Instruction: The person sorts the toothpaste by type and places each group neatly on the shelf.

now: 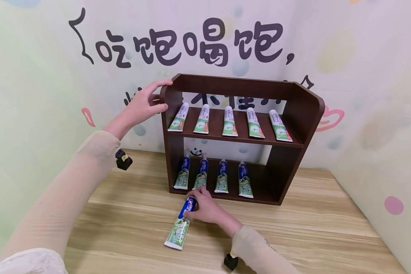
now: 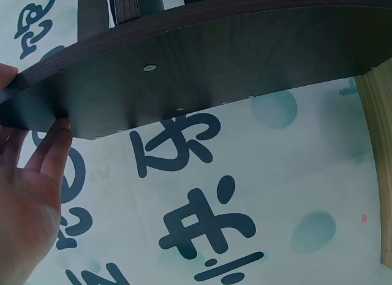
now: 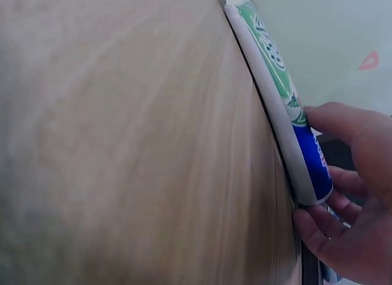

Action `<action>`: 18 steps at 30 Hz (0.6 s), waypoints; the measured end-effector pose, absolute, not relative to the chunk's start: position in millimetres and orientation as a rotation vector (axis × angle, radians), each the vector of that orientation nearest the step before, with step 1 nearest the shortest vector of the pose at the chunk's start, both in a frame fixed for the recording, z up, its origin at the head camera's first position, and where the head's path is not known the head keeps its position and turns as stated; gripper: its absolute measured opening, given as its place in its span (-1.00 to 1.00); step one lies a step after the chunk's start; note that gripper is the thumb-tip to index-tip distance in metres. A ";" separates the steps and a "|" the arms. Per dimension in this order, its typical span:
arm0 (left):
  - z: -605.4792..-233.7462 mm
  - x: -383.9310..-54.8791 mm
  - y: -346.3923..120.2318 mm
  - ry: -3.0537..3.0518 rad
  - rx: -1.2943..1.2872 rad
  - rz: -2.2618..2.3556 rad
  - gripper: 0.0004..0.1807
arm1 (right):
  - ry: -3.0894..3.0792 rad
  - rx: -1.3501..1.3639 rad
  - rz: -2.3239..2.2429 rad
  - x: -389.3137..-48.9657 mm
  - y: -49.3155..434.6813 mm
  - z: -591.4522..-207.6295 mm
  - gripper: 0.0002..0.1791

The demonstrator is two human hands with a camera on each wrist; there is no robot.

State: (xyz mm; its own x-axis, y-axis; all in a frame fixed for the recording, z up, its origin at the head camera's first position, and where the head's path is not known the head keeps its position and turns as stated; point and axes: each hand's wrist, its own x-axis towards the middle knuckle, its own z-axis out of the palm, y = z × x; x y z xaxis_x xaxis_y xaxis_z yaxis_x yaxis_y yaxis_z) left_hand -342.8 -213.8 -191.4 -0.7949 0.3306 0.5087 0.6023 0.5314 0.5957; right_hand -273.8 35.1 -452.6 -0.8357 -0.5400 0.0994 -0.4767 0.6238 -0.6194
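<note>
A dark brown two-tier shelf (image 1: 239, 141) stands on the wooden table. At its upper left edge my left hand (image 1: 146, 103) holds the side panel (image 2: 202, 64), with fingers on its outer face. In front of the shelf, my right hand (image 1: 207, 207) grips a blue and green toothpaste tube (image 1: 179, 230) near its blue end. The tube's flat white end points toward me, and the tube (image 3: 272, 70) lies at or just over the tabletop. My right fingers hide its cap in the head view. Similar blue and green tubes (image 1: 222, 177) line the lower tier.
White and green toothpaste tubes (image 1: 229, 121) lie in a row on the upper tier. The lower tier's bare right part (image 1: 265, 192) shows beside its last tube. Behind stands a printed wall (image 1: 123, 23) with large dark characters. Wood-grain tabletop (image 1: 311, 224) extends to the right.
</note>
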 end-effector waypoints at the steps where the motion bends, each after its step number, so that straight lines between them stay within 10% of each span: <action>1: -191.4 -342.8 -213.8 -2.439 -0.773 -1.139 -0.31 | 2.728 -0.878 -1.003 -274.4 36.0 -452.2 -0.37; 18: -190.8 -341.9 -212.8 -2.438 -0.772 -1.131 -0.32 | 2.426 -1.130 -0.950 -288.6 49.8 -452.5 -0.31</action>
State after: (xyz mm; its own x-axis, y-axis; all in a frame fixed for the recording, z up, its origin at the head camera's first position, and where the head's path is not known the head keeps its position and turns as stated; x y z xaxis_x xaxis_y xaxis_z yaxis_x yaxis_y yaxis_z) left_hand -341.9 -212.8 -190.8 -0.7931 0.3304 0.5116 0.6040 0.5349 0.5909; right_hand -288.6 49.8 -452.5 -0.6455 -0.7637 0.0064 -0.5648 0.4717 -0.6771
